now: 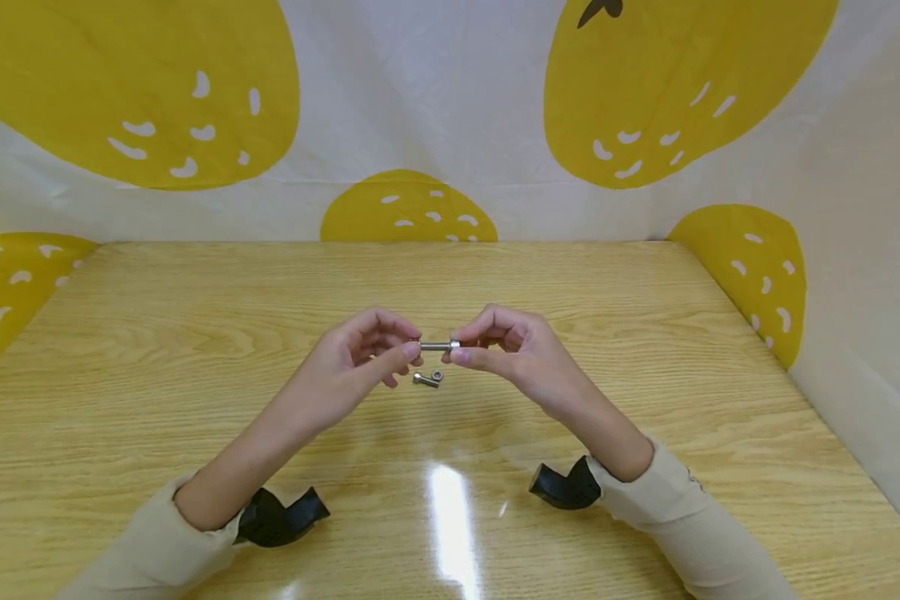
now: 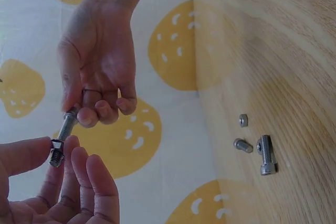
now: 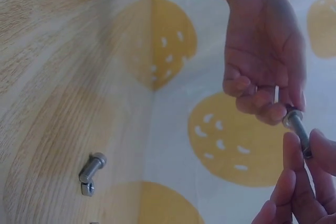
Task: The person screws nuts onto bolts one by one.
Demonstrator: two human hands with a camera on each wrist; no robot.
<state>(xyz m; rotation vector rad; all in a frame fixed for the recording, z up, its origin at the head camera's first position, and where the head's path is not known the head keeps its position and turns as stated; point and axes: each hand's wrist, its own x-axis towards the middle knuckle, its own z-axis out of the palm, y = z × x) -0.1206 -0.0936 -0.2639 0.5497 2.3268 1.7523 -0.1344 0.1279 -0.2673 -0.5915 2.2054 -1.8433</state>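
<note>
A silver socket-head bolt (image 1: 435,346) is held level above the table between both hands. My left hand (image 1: 337,367) pinches a nut (image 2: 56,144) on the bolt's threaded end between thumb and fingers. The thread tip sticks out past that nut in the left wrist view. My right hand (image 1: 528,358) pinches the bolt's head (image 1: 454,344) with thumb and index finger. Below them on the table lie another bolt (image 1: 425,380) and a nut (image 1: 437,375), close together. Seen from the left wrist, a short bolt (image 2: 243,145) and a loose nut (image 2: 243,120) lie beside that pair.
The wood-grain table (image 1: 195,333) has a glossy top with a bright reflection near its front. A white cloth (image 1: 420,100) with yellow fruit shapes hangs behind and at the sides. Black wrist mounts (image 1: 281,517) stick out from both cuffs.
</note>
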